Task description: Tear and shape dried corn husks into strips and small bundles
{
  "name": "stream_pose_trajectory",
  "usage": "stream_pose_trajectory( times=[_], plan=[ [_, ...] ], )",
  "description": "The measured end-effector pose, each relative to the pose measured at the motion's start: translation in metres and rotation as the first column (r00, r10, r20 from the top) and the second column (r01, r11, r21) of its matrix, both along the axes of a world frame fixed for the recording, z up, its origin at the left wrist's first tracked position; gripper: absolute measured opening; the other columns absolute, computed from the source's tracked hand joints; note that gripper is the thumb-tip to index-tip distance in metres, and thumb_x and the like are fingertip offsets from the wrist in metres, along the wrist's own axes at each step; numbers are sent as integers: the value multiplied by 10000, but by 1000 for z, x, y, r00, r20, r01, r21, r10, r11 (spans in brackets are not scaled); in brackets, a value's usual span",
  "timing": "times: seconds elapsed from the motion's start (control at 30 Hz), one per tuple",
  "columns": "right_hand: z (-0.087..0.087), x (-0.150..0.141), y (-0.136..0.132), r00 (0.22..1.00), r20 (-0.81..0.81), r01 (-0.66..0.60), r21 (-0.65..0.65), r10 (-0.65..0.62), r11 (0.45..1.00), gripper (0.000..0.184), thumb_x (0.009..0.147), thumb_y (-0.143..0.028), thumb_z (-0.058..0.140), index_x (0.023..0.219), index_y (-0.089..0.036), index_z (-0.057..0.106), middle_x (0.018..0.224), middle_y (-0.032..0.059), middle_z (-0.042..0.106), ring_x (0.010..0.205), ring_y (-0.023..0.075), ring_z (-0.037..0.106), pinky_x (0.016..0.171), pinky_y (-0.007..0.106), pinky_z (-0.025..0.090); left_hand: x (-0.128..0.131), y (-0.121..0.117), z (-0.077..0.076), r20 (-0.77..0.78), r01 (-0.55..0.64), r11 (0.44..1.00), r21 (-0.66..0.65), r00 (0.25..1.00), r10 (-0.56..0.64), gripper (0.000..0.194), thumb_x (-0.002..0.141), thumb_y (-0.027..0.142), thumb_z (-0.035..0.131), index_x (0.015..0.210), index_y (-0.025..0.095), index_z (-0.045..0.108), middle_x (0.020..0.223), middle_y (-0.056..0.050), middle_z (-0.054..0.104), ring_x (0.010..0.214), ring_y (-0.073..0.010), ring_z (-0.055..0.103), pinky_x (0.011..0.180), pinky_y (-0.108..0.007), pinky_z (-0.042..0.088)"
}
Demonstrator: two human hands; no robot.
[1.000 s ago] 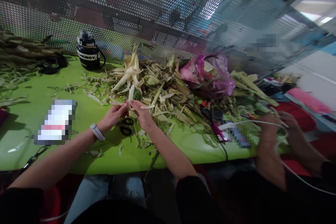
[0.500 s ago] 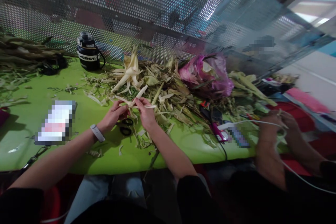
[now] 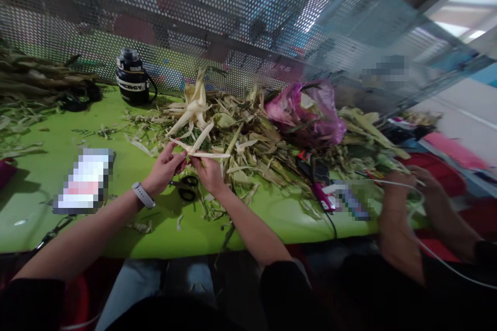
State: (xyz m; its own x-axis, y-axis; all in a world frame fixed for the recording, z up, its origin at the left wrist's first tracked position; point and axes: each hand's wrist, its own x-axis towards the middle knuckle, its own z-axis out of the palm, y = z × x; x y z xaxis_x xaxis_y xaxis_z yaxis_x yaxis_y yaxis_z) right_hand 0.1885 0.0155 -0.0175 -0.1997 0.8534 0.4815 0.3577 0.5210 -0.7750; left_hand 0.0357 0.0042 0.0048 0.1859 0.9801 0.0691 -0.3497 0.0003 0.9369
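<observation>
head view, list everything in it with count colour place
husk piece: one, cream, centre, held
husk bunch: one, cream, just beyond it
loose husks: many, tan-green, centre and sides
scissors: one, black-handled, nearer than husk piece
bottle: one, black, rear left
bag: one, pink, rear, right of centre
phone-like devices: two, pixelated, left and right
magenta item: one, magenta, beside right device
cable: one, white, right
table: one, green, beneath these
mesh panel: one, grey, rear
other person's hands: two, bare, right
wrist strap: one, white, left of scissors
jeans: one pair, blue, below
left hand: one, bare, gripping husk piece
right hand: one, bare, gripping husk piece
</observation>
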Motion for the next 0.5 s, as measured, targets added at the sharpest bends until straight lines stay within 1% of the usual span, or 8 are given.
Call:
stream_pose_trajectory(
  times=[0.13, 0.27, 0.33, 0.4, 0.5],
  plan=[
    [-3, -3, -4, 992, 64, 104, 79, -109, 991, 298, 942, -429, 463, 999, -233, 680, 993, 93, 713, 963, 243, 617, 941, 404, 443, 3, -3, -1, 29, 25, 999, -33, 999, -24, 340, 805, 369, 685, 1042, 190, 519, 547, 70, 511, 452, -53, 391, 439, -173, 257],
    [-4, -3, -4, 980, 95, 158, 160, -175, 974, 253, 943, -403, 467, 910, -242, 659, 933, 77, 700, 931, 225, 612, 907, 375, 446, 9, -8, 0, 74, 18, 995, -102, 997, -10, 353, 755, 382, 732, 958, 182, 524, 561, 59, 534, 461, -50, 404, 433, -167, 253],
    [-5, -2, -3, 975, 109, 170, 189, -193, 967, 240, 944, -388, 467, 885, -241, 647, 920, 74, 695, 919, 221, 611, 896, 369, 442, 11, -11, 1, 93, 17, 990, -142, 996, -4, 410, 730, 383, 753, 1003, 175, 529, 558, 62, 538, 461, -51, 404, 433, -164, 253],
    [-5, 0, -3, 971, 117, 183, 196, -208, 963, 237, 945, -379, 460, 874, -237, 636, 905, 73, 690, 903, 222, 604, 882, 372, 439, 13, -14, 3, 106, 27, 984, -176, 994, -9, 511, 715, 384, 765, 1109, 167, 522, 559, 63, 544, 461, -53, 406, 438, -165, 259],
    [-5, 2, -2, 970, 89, 211, 147, -225, 966, 225, 935, -387, 470, 860, -236, 620, 893, 64, 679, 885, 223, 591, 869, 374, 435, 15, -19, 4, 96, 52, 979, -200, 995, -33, 668, 725, 391, 759, 1275, 149, 468, 581, 54, 564, 471, -61, 429, 449, -174, 276]
  ],
)
